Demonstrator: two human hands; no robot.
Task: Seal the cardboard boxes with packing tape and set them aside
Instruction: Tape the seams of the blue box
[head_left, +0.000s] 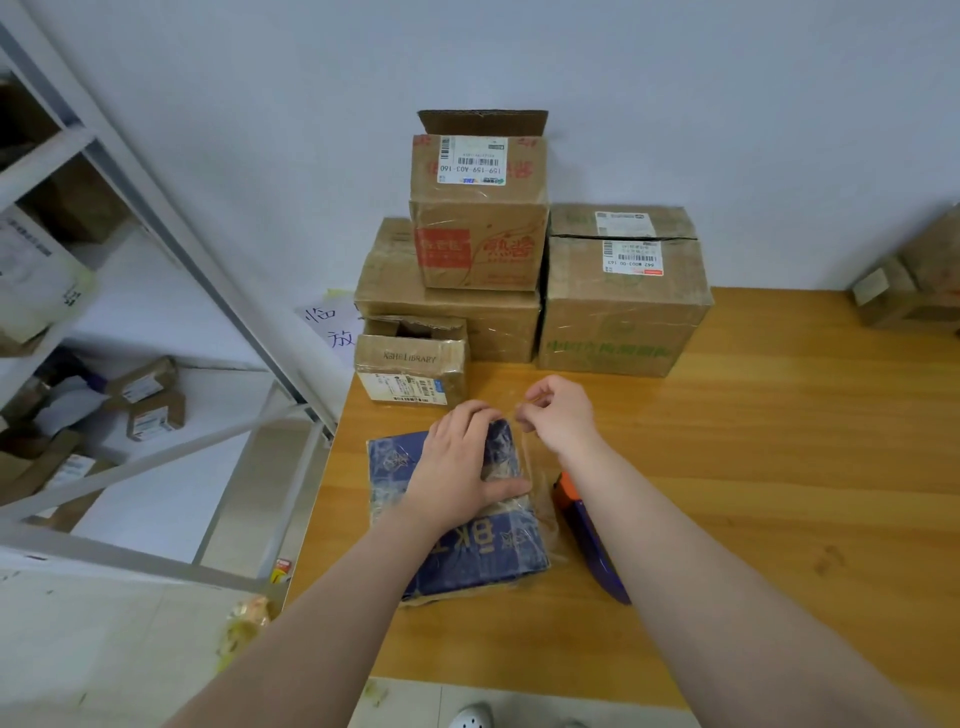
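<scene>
A flat blue cardboard box (467, 556) with yellow print lies at the near left of the wooden table (753, 467). My left hand (462, 462) presses down flat on its top, thumb stretched along a strip of clear tape. My right hand (558, 415) hovers just past the box's far right corner and pinches the end of that clear tape strip (524, 447), which runs up from the box. An orange and purple tape dispenser (587, 530) lies on the table right of the box, partly hidden under my right forearm.
Brown boxes are stacked against the wall: a small open one (413, 364), a wide one (447, 306) with an open-flapped box (478, 218) on top, and a large one (623, 301). Another box (909, 280) sits far right. A metal shelf rack (130, 208) stands left.
</scene>
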